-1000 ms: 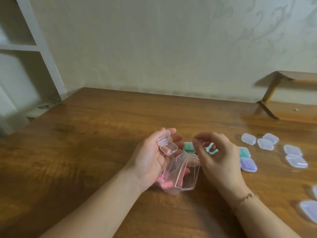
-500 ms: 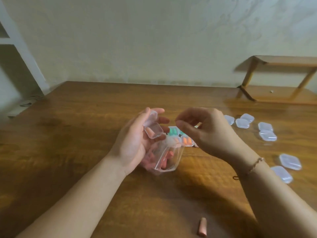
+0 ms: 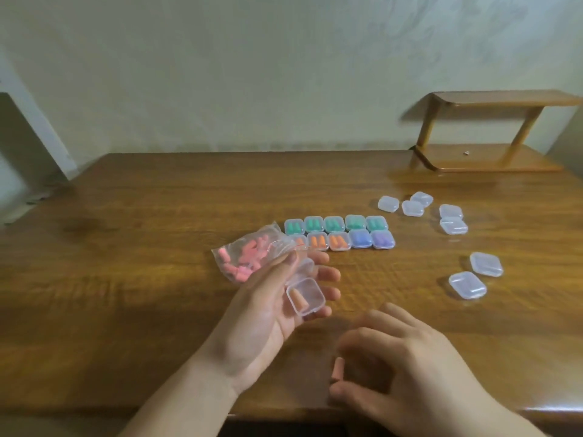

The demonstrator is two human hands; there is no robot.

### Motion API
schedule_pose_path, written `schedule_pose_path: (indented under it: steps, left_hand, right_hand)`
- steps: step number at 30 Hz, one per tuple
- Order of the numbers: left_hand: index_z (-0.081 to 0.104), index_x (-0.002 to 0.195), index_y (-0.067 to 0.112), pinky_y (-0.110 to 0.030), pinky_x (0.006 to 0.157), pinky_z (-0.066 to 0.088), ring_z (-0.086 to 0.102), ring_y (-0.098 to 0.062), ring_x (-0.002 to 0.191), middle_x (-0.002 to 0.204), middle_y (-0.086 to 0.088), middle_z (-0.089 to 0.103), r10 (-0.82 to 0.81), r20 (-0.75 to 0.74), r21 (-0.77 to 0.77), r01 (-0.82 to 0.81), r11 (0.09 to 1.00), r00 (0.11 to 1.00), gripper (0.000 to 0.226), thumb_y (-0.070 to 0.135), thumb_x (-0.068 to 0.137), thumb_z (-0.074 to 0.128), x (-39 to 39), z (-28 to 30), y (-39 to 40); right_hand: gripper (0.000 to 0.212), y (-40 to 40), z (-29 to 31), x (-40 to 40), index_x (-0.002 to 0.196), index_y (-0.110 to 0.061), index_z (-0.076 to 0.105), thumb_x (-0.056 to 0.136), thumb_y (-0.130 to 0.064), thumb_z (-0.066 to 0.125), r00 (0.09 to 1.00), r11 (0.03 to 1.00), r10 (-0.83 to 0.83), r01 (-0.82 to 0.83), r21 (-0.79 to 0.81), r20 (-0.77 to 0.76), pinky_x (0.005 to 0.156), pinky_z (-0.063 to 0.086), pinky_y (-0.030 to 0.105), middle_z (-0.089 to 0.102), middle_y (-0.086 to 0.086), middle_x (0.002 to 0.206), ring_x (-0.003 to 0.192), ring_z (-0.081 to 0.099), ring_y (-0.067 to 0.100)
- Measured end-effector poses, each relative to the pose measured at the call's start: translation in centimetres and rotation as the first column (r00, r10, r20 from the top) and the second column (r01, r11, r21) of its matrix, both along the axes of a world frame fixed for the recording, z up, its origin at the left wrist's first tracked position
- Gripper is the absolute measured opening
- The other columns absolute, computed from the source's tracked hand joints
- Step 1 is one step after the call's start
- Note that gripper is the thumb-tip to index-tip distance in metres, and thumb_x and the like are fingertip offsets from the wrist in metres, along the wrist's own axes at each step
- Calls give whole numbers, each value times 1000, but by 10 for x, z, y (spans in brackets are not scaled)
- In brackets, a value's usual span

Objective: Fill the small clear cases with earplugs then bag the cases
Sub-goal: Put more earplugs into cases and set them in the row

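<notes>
The left hand (image 3: 268,313) cradled a small open clear plastic case (image 3: 305,295) and pinched a crinkled clear bag of pink foam earplugs (image 3: 249,257). The right hand (image 3: 407,370) hovered with curled fingers over a loose orange foam earplug (image 3: 337,369) on the glossy wooden worktop (image 3: 157,247).

My left hand (image 3: 265,313) is raised palm-up, forearm reaching in from the lower left. Its fingers cradle an open clear case (image 3: 305,296) with one earplug inside, and the thumb pins the mouth of a plastic bag of pink earplugs (image 3: 249,257) against the fingers. My right hand (image 3: 407,370) is low near the table's front edge, back upward, fingers curled down around a loose pink earplug (image 3: 337,369), thumb just beside it; whether I grip it is unclear.
</notes>
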State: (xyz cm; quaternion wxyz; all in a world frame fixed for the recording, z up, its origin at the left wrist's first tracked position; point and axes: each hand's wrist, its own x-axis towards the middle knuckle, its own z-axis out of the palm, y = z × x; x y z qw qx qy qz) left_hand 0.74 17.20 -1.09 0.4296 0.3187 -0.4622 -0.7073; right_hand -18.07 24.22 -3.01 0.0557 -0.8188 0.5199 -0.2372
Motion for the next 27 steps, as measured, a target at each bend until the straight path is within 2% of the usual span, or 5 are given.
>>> schedule_pose_path:
  steps: [5,10,16,23,27]
  left_hand:
    - [67,117,9,-38,77,53,67,-29,95,110,-20,70,47,41,47,-49,998,998,41,38,95,48,-4,-3,3]
    - [65,120,5,-39,81,54,67,-29,93,114,-24,68,5,-27,139,-1,990,1000,45,36,94,47,-13,-1,5]
    - [64,123,1,-39,79,55,64,-37,98,112,-26,66,-83,-174,232,123,965,981,46,34,92,52,-28,-3,8]
    - [62,128,3,-35,76,51,60,-29,90,106,-22,61,-147,-201,217,190,958,969,46,30,91,62,-34,-8,5]
    - [59,130,11,-40,83,53,64,-31,94,130,-20,63,-126,-168,179,156,971,978,54,2,77,62,-34,-14,2]
  right_hand:
    - [36,-5,-14,2,85,-40,69,69,-72,62,1000,999,-11,10,-41,-24,65,51,18,58,-25,90,81,52,2]
    - [25,-11,8,-10,100,-37,70,79,-50,72,951,989,68,-24,-146,303,89,42,18,58,-20,109,103,57,11]
    - [30,-28,12,-10,106,-46,67,83,-61,56,973,995,-55,72,-67,225,99,30,11,42,-22,134,132,35,6]
    - [34,-29,3,-19,117,-44,64,84,-53,64,978,999,8,0,-42,206,104,38,27,40,-19,142,136,35,11]
    - [17,-26,8,-23,98,-36,71,83,-43,66,857,990,-7,79,-118,515,91,42,18,61,-17,118,116,56,14]
